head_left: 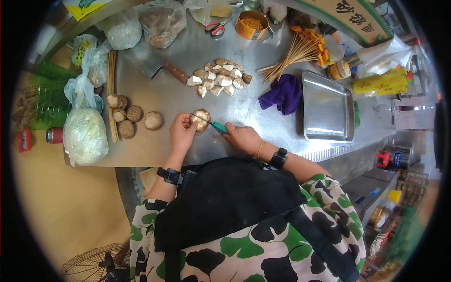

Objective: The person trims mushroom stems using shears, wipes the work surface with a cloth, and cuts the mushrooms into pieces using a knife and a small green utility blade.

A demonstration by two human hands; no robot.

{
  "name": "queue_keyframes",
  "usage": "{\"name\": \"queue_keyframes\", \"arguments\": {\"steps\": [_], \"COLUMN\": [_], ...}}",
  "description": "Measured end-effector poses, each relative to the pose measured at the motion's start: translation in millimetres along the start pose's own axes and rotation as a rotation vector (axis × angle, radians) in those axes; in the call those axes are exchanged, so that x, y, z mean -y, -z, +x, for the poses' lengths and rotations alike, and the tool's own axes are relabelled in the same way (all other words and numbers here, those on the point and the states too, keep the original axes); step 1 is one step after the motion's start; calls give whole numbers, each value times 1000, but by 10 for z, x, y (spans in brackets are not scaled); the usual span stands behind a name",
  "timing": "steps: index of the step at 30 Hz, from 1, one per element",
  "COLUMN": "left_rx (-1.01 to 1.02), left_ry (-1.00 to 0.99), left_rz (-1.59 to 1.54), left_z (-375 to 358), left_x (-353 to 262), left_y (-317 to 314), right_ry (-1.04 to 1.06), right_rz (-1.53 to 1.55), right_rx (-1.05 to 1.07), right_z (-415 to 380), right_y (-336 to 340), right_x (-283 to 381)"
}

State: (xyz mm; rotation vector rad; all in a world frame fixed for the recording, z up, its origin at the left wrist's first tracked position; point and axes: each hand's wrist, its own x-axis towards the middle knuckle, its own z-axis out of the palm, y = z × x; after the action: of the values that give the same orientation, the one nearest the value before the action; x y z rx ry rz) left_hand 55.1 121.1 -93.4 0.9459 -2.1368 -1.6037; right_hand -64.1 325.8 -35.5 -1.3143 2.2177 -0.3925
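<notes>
My left hand (183, 134) steadies a whole shiitake mushroom (201, 120) on the steel table, fingers closed on its left side. In my right hand (243, 139) is a small knife with a green handle (219, 127), its thin blade lying across the mushroom. Beyond them sits a pile of cut mushroom pieces (221, 77) with white flesh showing. Several whole mushrooms (134, 113) are grouped to the left, and a single one (152, 121) lies nearer my left hand.
A cleaver (174, 73) lies behind the whole mushrooms. To the right are a purple cloth (284, 94), a metal tray (329, 107) and bamboo skewers (293, 56). Red-handled scissors (217, 28) and an orange tin (252, 26) stand at the back. Bagged food (85, 136) sits at the left edge.
</notes>
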Motion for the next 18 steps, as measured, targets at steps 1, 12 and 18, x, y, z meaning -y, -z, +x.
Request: {"name": "queue_keyframes", "arguments": {"steps": [1, 12, 18], "left_rx": [-4, -44, -30], "left_ry": [5, -12, -67], "left_rz": [-7, 52, 51], "left_z": [5, -3, -35], "left_x": [9, -35, -33], "left_y": [-2, -14, -8], "right_ry": [-12, -138, -143], "right_rz": [-13, -135, -118], "right_rx": [7, 128, 114], "right_z": [2, 19, -200], "right_y": [-16, -79, 8], "right_x": [0, 71, -54]}}
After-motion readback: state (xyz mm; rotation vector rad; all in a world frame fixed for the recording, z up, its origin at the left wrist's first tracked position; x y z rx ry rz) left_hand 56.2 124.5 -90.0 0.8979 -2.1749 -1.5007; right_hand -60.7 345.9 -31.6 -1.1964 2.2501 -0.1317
